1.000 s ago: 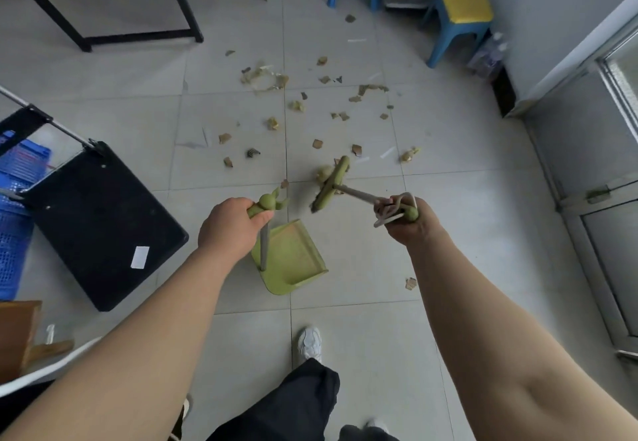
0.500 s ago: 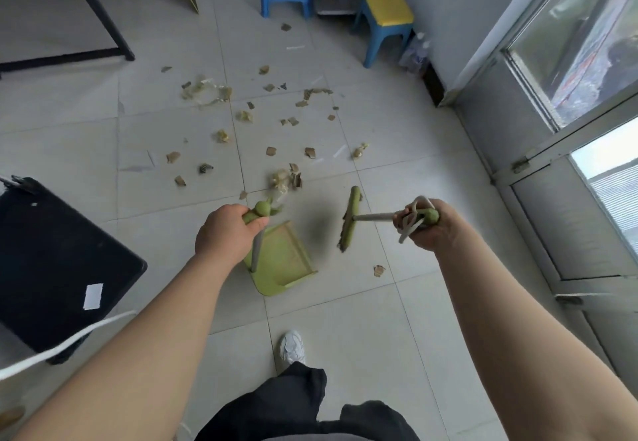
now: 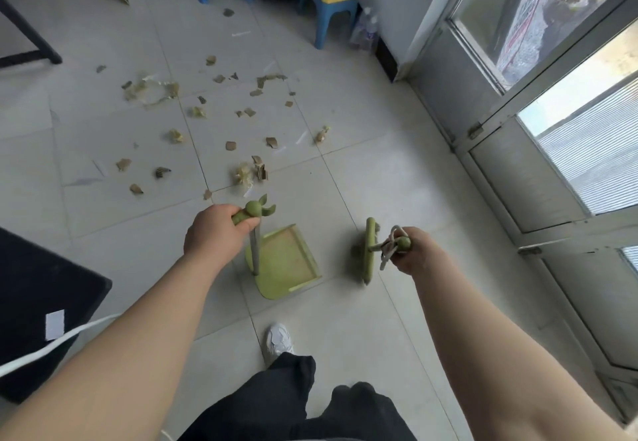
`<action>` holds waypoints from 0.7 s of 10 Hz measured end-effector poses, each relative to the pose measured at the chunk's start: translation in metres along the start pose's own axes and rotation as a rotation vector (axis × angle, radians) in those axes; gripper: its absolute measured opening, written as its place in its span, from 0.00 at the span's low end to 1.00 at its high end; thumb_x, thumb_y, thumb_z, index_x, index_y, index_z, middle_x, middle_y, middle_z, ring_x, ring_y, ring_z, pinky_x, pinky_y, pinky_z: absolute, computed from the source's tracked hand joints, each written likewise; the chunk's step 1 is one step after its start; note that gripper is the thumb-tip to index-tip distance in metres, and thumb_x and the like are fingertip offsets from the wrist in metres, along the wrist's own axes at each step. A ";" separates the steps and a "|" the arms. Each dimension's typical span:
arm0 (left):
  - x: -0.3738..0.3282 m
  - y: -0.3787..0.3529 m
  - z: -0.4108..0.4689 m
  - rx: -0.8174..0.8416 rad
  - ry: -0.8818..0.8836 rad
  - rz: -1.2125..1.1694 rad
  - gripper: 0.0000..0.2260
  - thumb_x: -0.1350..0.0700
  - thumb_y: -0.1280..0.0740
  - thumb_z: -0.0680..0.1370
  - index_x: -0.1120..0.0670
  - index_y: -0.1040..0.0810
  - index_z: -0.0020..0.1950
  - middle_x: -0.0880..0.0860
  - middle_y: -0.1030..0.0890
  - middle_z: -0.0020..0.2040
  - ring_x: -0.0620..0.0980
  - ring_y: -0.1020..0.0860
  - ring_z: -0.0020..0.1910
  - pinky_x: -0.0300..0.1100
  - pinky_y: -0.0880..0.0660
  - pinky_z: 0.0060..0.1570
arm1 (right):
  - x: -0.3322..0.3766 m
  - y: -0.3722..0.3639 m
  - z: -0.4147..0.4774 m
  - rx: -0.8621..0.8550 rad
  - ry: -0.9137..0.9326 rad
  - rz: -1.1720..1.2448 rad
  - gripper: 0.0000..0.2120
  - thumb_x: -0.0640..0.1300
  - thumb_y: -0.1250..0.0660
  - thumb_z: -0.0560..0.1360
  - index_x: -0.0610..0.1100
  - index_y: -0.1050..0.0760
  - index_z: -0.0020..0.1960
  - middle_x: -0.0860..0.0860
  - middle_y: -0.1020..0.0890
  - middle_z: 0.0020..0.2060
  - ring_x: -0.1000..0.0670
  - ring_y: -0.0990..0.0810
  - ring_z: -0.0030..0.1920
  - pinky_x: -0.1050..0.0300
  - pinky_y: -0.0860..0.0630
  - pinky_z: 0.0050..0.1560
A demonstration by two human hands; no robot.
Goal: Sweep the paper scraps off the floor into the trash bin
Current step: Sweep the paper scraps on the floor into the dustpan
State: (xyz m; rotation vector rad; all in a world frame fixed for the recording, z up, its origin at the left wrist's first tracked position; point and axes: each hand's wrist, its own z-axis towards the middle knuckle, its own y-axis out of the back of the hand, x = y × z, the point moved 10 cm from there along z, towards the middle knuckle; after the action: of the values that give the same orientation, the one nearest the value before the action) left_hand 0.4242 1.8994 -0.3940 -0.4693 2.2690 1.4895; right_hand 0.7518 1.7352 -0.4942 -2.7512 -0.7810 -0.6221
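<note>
Dustpan (image 3: 286, 264) & broom (image 3: 370, 250): matt green plastic; dustpan shaft (image 3: 256, 250) grey metal. Floor tiles (image 3: 379, 171) smooth, slight sheen. Scraps (image 3: 230, 145) brown cardboard/paper, torn, rough. Door frame (image 3: 483, 123) dull scuffed metal

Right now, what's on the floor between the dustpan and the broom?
Only bare floor tile with a grout line. The head view shows no paper scraps between the dustpan and the broom.
</note>
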 end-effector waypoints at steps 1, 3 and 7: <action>0.002 -0.002 0.000 0.010 0.005 0.011 0.12 0.45 0.32 0.76 0.52 0.23 0.39 0.51 0.25 0.35 0.58 0.25 0.41 0.43 0.35 0.35 | -0.016 -0.021 0.006 0.022 -0.008 -0.027 0.13 0.37 0.47 0.81 0.42 0.34 0.38 0.50 0.32 0.35 0.57 0.28 0.16 0.66 0.30 0.18; 0.008 0.005 0.003 -0.010 0.008 0.030 0.12 0.44 0.32 0.76 0.53 0.19 0.44 0.51 0.23 0.36 0.57 0.24 0.42 0.44 0.33 0.36 | -0.030 -0.089 0.011 0.106 -0.030 0.050 0.12 0.35 0.46 0.80 0.42 0.34 0.38 0.49 0.31 0.34 0.56 0.28 0.18 0.66 0.30 0.19; -0.019 0.017 0.021 -0.069 0.047 0.036 0.11 0.44 0.32 0.76 0.50 0.23 0.41 0.50 0.25 0.36 0.57 0.26 0.41 0.43 0.35 0.35 | 0.041 -0.079 -0.005 0.127 -0.043 0.022 0.11 0.28 0.50 0.73 0.36 0.32 0.38 0.41 0.26 0.28 0.48 0.30 0.26 0.63 0.31 0.32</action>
State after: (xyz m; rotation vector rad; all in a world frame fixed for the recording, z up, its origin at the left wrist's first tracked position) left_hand 0.4360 1.9269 -0.3789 -0.4904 2.2789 1.5951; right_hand 0.7394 1.8186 -0.4645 -2.6618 -0.7710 -0.4931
